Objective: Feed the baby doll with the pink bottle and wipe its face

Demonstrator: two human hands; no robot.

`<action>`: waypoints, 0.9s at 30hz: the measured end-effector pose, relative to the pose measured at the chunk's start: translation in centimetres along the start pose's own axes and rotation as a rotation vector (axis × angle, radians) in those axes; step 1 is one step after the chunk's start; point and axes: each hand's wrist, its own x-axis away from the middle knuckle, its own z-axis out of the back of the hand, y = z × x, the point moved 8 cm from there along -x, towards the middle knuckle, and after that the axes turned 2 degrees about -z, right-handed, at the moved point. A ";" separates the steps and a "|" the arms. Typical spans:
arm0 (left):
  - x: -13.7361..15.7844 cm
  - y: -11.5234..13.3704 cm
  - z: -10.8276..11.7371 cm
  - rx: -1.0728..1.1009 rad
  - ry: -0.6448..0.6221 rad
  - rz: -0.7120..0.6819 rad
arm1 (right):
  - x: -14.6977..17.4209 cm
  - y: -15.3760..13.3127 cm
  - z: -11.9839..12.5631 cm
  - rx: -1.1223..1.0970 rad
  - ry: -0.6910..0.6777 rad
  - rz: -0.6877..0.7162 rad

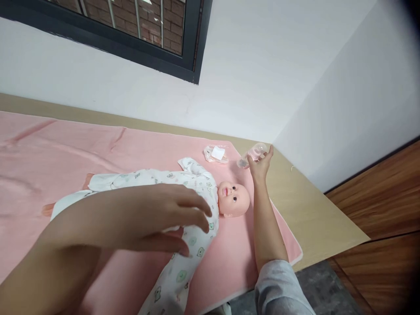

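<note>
I am spanning the bottle [256, 152] with my right grip [260, 166], clamping unclear, left grip [166, 214] apart over the doll [198, 183]; even pressure suits.

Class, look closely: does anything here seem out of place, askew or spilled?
Mildly: the pink sheet is creased at picture left and leaves the beige tabletop uncovered at right, so it looks unevenly spread. No spill shows.
</note>
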 end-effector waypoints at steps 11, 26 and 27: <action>-0.5 -7.7 3.5 0.153 0.696 0.320 | 6.7 -14.7 0.6 -0.501 -0.363 0.162; 0.2 -8.4 4.3 0.084 0.727 0.463 | 14.2 -20.0 -2.3 -0.676 -0.599 0.098; 0.2 -8.5 4.3 0.064 0.721 0.473 | 14.2 -19.8 -2.4 -0.688 -0.603 0.088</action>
